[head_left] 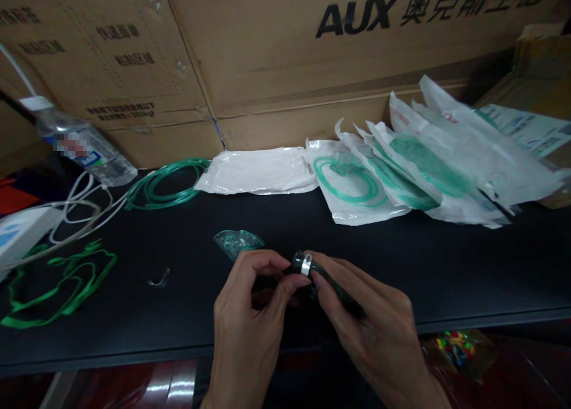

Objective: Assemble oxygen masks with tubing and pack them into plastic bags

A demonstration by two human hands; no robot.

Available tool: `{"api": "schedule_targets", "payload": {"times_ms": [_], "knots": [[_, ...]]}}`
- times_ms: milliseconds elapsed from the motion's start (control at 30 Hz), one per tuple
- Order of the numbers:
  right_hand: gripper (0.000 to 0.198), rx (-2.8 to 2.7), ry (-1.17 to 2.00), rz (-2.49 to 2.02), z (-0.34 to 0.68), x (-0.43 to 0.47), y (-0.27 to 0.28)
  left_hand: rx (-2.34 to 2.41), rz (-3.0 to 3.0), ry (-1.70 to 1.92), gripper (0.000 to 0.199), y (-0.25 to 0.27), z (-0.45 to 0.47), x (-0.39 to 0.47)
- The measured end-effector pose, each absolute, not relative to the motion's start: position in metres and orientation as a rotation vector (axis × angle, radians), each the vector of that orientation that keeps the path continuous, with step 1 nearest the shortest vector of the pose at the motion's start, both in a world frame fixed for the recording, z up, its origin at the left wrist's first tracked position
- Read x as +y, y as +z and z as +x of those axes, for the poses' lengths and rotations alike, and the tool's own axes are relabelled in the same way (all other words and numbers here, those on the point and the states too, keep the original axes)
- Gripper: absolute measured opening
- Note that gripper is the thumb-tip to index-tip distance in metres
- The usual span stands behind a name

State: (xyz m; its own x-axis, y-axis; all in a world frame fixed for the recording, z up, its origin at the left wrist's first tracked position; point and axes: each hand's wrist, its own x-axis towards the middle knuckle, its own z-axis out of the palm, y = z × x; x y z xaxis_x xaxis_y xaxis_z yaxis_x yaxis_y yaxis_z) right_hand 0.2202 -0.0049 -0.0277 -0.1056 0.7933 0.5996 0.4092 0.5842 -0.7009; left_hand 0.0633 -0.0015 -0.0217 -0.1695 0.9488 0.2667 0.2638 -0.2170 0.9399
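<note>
In my right hand is a dark, tube-like piece with a silver band. Its flared end points toward my left hand, and most of its length is hidden by the right fingers. The thumb and forefinger of my left hand pinch at that flared end. Just beyond the left knuckles lies a clear, green-tinted plastic mask, partly hidden by that hand. A small thin bent strip rests on the black table farther left. A bright green elastic strap lies loosely looped near the left edge.
Coiled green tubing, a white packet and several clear-and-white packs with green contents line the back of the black table. A leaning water bottle and white cables stand left. Large cardboard rises behind.
</note>
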Motion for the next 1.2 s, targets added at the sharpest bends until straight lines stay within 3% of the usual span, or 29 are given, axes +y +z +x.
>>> {"api": "schedule_targets", "payload": {"times_ms": [167,567,800,1033,1200], "knots": [[0.042,-1.754,0.498,-0.979,0.223,-0.005,-0.028,1.381,1.583,1.333,0.023,-0.021,0.06,-0.002],[0.036,-1.731,0.529,-0.983,0.221,-0.004,-0.024,1.355,1.753,1.398,0.016,-0.022,0.059,-0.002],[0.036,-1.746,0.535,-0.995,0.222,-0.003,-0.022,1.37,1.822,1.337,0.025,-0.018,0.058,-0.004],[0.039,-1.734,0.531,-0.975,0.219,-0.004,-0.019,1.338,1.777,1.361,0.017,-0.021,0.059,-0.004],[0.035,-1.642,0.582,-1.026,0.22,-0.005,-0.015,1.212,1.679,1.314,0.024,-0.017,0.056,-0.003]]}}
